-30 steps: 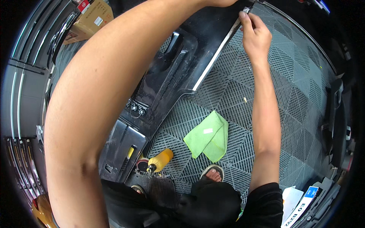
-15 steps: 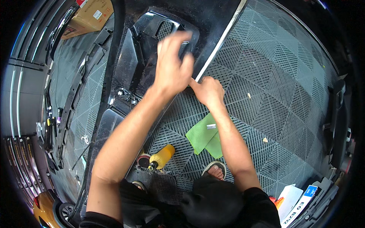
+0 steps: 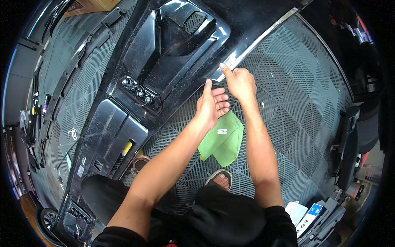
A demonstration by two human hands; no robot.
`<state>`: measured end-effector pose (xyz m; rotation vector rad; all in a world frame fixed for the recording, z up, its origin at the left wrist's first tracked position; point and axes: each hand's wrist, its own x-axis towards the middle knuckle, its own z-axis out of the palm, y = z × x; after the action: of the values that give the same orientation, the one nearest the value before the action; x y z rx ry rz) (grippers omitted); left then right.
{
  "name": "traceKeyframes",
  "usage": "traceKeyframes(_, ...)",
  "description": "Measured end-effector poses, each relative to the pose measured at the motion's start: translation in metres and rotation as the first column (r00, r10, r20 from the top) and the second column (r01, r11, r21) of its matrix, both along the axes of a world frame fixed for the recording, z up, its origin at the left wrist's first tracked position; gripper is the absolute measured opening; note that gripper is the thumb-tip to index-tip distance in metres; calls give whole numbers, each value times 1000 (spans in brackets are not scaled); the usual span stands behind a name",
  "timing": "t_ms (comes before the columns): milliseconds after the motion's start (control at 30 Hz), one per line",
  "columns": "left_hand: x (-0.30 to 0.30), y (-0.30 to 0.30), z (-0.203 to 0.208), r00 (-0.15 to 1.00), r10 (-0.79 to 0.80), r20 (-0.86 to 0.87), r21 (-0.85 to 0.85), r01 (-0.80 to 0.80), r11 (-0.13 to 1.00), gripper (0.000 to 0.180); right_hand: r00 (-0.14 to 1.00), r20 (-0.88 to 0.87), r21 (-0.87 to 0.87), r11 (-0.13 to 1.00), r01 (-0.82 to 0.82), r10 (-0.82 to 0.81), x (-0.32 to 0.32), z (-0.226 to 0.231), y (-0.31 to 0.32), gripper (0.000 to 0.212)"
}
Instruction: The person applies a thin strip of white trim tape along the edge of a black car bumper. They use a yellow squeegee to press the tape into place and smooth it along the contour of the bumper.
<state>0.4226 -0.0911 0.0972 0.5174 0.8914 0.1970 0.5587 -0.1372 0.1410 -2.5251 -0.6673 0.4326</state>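
Observation:
A large glossy black car body panel (image 3: 177, 68), dusty and moulded with recesses, stretches diagonally across the view. My right hand (image 3: 242, 84) is at its near edge, thumb on the bright edge strip (image 3: 255, 42) and fingers curled in below. What those fingers press against is hidden. Just below the same edge, my left hand (image 3: 212, 105) is open, palm turned to the right, fingers apart, with nothing in it. Under both hands, a folded green cloth (image 3: 230, 144) lies on the floor with a small whitish piece (image 3: 222, 131) on it.
The floor is grey slatted tiles (image 3: 296, 136). A sandalled foot (image 3: 222, 180) stands near the cloth. A yellow thing (image 3: 127, 148) shows through a panel opening. Long dark trim (image 3: 88, 45) lies at left, a cardboard box (image 3: 88, 6) beyond. Plates and grey parts (image 3: 304, 218) are at lower right.
My left hand has moved from over the panel to below its edge and opened. The view has shifted, and the panel now hides most of the yellow bottle. My right hand stays at the edge.

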Motion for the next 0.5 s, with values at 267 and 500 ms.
traceKeyframes(267, 35, 11, -15, 998, 67, -21, -75, -69, 995, 69, 982, -172, 160, 986, -56, 84, 10, -8, -6, 58)
traceKeyframes(500, 41, 10, -22, 991, 118, 69, -73, -113, 991, 47, 952, -286, 259, 965, -31, 107, 15, -22, -9, 51)
